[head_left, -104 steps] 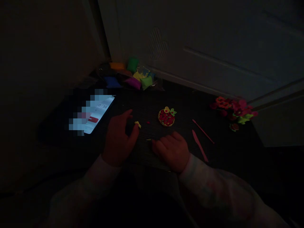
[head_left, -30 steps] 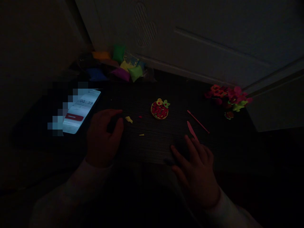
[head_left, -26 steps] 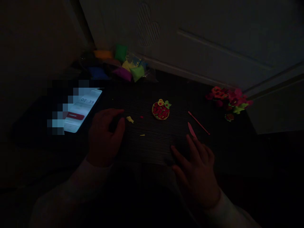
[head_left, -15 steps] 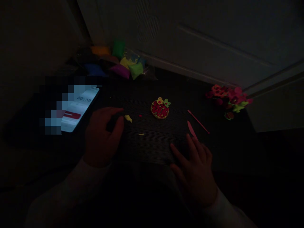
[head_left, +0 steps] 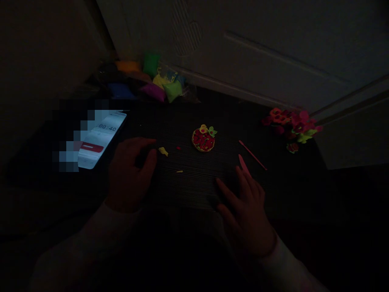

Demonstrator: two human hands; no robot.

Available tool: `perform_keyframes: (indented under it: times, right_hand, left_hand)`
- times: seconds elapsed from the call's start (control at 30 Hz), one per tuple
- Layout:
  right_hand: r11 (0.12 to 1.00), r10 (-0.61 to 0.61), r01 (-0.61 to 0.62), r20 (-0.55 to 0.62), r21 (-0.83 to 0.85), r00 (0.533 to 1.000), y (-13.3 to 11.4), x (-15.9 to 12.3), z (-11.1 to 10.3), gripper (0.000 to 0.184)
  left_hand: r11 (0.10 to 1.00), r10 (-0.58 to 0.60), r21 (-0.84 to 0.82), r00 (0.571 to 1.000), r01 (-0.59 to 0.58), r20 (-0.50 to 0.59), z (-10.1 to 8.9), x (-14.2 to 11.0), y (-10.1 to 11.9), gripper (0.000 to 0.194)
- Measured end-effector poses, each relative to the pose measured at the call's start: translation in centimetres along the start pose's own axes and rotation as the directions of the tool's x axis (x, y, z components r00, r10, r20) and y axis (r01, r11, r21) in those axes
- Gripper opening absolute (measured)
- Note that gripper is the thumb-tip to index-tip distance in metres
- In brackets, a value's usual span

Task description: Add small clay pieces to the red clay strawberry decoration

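Left hand [head_left: 132,174] curled beside yellow scrap [head_left: 163,151], right hand [head_left: 247,217] splayed at pink knife [head_left: 242,163], well apart, no grip I can see; red-filled round piece [head_left: 203,142] sits beyond, between them; I read idle, and picking the scrap would call for a pinch.

The light is very dim, brightest at the glowing phone screen [head_left: 106,134], its left part hidden by coarse pixelation. The left hand [head_left: 130,174] and right hand [head_left: 247,213] look murky and reddish; the lower right corner is nearly black.
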State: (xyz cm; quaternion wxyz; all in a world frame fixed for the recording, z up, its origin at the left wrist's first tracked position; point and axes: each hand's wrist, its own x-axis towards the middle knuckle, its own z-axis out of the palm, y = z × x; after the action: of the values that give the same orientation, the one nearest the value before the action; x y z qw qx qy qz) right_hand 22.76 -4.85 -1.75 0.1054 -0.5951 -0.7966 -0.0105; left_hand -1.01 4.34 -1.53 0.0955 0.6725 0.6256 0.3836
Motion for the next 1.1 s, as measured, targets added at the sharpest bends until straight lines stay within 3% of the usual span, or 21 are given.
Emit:
perform_keyframes:
  times: [0.17,0.4,0.77,1.1]
  right_hand:
    - [0.997,-0.025,0.026,-0.019,0.077,1.0,1.1,-0.2,-0.8,0.039]
    - [0.998,0.027,-0.027,-0.009,-0.057,1.0,0.8,-0.5,-0.1,0.039]
    - [0.995,0.05,-0.05,-0.008,-0.09,0.999,0.8,0.1,0.2,0.042]
    - [0.999,0.049,-0.05,-0.024,-0.022,0.998,0.9,-2.7,-0.7,0.036]
  left_hand:
    - [1.0,-0.003,0.005,1.0,0.003,0.001,0.0,0.0,0.0,0.02]
    - [1.0,-0.003,0.001,1.0,0.003,0.003,-0.1,0.0,0.2,0.019]
    - [1.0,-0.015,0.007,1.0,0.015,0.003,-0.1,0.1,0.2,0.02]
    - [1.0,-0.014,0.01,1.0,0.014,0.028,-0.2,0.1,0.3,0.021]
